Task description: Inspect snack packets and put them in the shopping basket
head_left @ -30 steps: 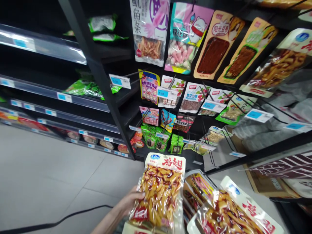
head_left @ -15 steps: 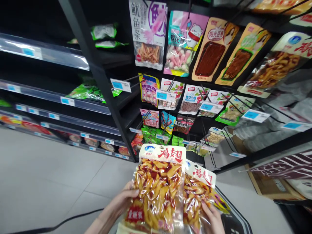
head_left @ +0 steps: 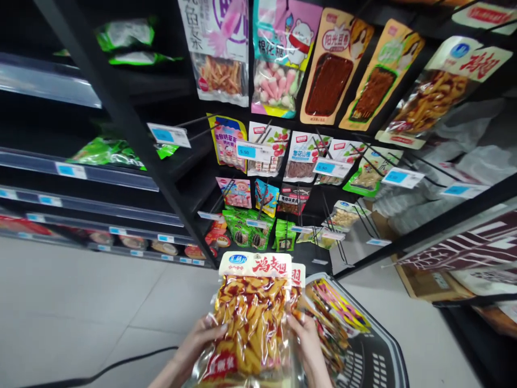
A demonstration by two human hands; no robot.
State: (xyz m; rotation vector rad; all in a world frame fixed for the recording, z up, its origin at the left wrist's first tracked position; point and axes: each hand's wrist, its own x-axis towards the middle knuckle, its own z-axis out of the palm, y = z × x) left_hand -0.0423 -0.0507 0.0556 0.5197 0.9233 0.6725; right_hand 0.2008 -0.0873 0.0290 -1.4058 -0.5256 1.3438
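Two clear snack packs with cream headers and red lettering that reads "chicken wing" are held up at the lower middle. The front snack pack (head_left: 253, 323) shows brown-yellow pieces in sauce. Most of the rear snack pack (head_left: 298, 276) is hidden behind it, with its right edge and header corner showing. My left hand (head_left: 204, 338) grips the front pack's left edge, thumb on its face. My right hand (head_left: 306, 337) is closed at the right edges of the stacked packs. Below and to the right, a dark shopping basket (head_left: 398, 350) contains several colourful packets (head_left: 337, 307).
Ahead, a black rack holds hanging snack bags (head_left: 277, 67), with hooks and price tags (head_left: 331, 167) projecting forward. A slanted black post (head_left: 121, 118) separates it from shelves on the left. A similar snack pack (head_left: 438, 97) hangs at upper right. A black cord (head_left: 117, 366) crosses the tiled floor.
The rear pack has slid left behind the front one, and my right hand has moved left with it. More of the basket now shows. The rack has shifted left in view.
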